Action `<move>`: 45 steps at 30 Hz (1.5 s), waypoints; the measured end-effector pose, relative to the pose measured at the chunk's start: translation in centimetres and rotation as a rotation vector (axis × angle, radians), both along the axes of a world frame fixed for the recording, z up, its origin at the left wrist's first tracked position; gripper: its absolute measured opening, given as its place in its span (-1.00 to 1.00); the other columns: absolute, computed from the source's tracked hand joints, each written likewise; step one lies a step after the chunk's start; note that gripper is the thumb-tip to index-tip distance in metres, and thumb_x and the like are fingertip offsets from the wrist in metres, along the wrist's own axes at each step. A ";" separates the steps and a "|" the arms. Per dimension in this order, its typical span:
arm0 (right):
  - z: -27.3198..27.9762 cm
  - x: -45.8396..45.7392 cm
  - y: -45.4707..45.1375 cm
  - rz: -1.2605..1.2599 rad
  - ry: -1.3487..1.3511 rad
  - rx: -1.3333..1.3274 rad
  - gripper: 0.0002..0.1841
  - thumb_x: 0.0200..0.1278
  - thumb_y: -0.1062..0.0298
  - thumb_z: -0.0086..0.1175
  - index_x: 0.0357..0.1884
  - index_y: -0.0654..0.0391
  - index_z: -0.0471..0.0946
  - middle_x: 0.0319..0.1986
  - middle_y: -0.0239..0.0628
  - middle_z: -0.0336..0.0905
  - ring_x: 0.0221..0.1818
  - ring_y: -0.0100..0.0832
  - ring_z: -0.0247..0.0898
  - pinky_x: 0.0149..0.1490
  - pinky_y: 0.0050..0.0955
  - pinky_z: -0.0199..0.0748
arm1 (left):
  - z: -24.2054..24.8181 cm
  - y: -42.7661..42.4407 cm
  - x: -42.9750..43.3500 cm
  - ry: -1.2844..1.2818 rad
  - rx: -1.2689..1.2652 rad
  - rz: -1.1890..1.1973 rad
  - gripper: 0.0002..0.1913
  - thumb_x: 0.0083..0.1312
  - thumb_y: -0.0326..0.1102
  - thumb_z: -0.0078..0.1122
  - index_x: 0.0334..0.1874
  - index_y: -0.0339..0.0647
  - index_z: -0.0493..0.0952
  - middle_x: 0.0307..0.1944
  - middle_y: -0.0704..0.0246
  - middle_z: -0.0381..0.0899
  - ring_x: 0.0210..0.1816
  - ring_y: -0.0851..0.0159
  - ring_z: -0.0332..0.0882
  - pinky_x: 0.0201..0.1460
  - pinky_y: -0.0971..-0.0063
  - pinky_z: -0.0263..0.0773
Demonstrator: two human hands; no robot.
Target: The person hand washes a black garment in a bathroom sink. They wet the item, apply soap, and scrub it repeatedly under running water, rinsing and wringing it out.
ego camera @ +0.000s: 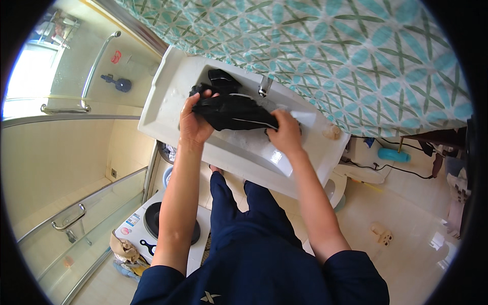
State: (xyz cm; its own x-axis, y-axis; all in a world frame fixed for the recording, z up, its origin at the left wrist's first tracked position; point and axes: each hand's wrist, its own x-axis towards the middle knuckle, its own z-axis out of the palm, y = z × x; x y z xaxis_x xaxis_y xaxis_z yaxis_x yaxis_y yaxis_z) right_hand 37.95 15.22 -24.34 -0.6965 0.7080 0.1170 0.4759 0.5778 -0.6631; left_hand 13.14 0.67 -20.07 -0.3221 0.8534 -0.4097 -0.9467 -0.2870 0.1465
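Stretched between my two hands is a wet-looking black cloth garment (236,110) with thin white piping, held above the white sink basin (248,148). My left hand (196,122) grips its left end, palm turned up, the thumb on the cloth. The right end is pinched in the fingers of my right hand (286,131). Behind my left hand, more black cloth (223,81) lies at the back left of the basin; whether it is part of the same piece I cannot tell. A chrome faucet (264,87) stands at the sink's back edge. Some suds or water show in the basin.
A patterned curtain (343,57) hangs along the sink's back edge. Left is a glass shower enclosure with a metal handle (93,70). A white appliance (148,225) stands at lower left. A beige object (331,132) sits on the sink's right corner; a toilet (337,187) is beyond.
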 end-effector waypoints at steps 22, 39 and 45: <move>-15.3 -1.9 1.2 0.143 -0.709 -0.095 -0.69 0.28 0.38 0.07 0.06 -0.05 0.59 0.10 0.06 0.47 0.08 0.09 0.57 0.14 -0.02 0.57 | -15.9 2.0 14.1 0.071 -1.050 -0.371 -0.40 0.37 -0.07 0.25 0.30 -0.36 0.36 0.15 0.08 0.37 0.12 0.00 0.46 0.14 -0.24 0.49; -9.8 -3.8 -6.4 -0.200 -0.033 -0.578 -0.79 0.35 0.39 -0.10 -0.11 0.21 0.53 -0.07 0.18 0.64 0.04 0.23 0.56 0.18 -0.03 0.48 | -24.4 4.7 12.9 -0.151 -0.539 -0.114 -0.49 0.40 0.31 0.21 -0.28 -0.06 0.60 -0.39 0.31 0.70 -0.36 0.17 0.67 -0.17 0.20 0.63; -8.2 -5.3 -2.7 -0.508 -0.104 -0.565 -0.58 0.42 0.15 -0.12 -0.28 0.36 0.59 -0.33 0.21 0.65 -0.17 0.13 0.63 -0.01 0.03 0.49 | -20.7 6.1 14.8 0.511 -0.900 -0.033 -0.46 0.47 0.15 0.24 -0.25 -0.35 0.68 -0.40 0.43 0.64 -0.40 0.38 0.46 -0.29 0.37 0.47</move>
State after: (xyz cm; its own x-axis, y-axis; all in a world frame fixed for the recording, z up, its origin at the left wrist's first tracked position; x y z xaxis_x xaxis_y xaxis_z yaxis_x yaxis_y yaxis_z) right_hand 32.61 12.56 -32.52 -0.2568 0.8767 -0.4068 0.6687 -0.1427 -0.7297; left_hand 27.94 6.80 -40.79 -0.6188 0.3108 -0.7215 -0.7167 0.1528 0.6805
